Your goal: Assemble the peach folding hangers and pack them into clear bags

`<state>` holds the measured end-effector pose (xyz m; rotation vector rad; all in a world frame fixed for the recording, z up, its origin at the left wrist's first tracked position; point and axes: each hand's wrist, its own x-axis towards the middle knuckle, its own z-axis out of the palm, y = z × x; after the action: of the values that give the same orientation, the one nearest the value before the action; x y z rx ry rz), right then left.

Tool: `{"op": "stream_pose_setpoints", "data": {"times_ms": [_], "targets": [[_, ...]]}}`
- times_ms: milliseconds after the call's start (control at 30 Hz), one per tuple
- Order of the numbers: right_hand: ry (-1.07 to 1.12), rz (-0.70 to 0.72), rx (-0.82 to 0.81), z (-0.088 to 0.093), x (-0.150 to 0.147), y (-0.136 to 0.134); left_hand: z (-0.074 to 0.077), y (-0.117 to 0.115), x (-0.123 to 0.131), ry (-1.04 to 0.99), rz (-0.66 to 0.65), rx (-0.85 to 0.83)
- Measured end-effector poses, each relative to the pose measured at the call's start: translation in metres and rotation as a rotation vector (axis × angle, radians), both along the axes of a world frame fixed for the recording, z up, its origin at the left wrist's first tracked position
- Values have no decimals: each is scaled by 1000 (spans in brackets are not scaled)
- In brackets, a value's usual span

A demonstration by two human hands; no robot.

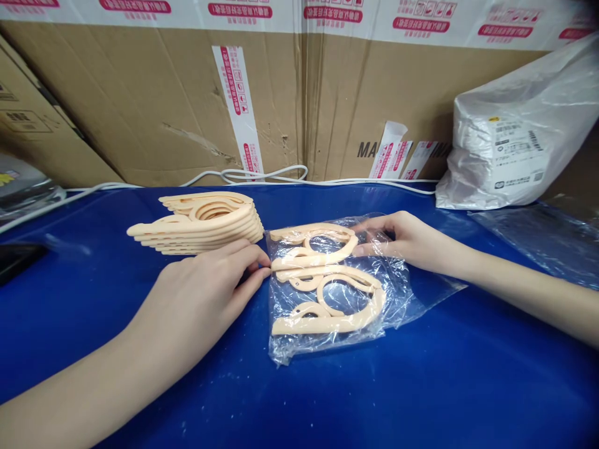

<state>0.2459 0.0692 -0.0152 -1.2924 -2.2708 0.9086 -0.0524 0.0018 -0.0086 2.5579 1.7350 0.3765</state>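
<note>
A clear plastic bag (397, 299) lies flat on the blue table, with two cream folding hangers (346, 323) inside, one beyond the other. My left hand (210, 287) pinches the bag's left edge between thumb and fingers, near the hanger ends. At the bag's far right side, my right hand (397, 240) has its thumb and fingers around the bag by the farther hanger's curved end; some fingertips are hidden behind plastic. A neat stack of cream hangers (210, 231) rests beyond my left hand, outside the bag.
Cardboard boxes (163, 112) stand along the back of the blue table (299, 405). A white cable (337, 182) runs in front of them. A white wrapped package (510, 143) is at the back right, near more clear plastic (538, 240). A dark object (19, 259) lies at the left edge.
</note>
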Motion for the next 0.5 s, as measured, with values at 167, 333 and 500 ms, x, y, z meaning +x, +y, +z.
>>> {"op": "stream_pose_setpoints", "data": {"times_ms": [167,333,500], "targets": [[-18,-34,43,-4,2,-4,0,-2,2,5,39,-11],[-34,-49,73,-6,2,-4,4,-5,7,7,140,-38],[-9,-57,83,-9,3,-4,1,-3,8,-37,127,-87]]}}
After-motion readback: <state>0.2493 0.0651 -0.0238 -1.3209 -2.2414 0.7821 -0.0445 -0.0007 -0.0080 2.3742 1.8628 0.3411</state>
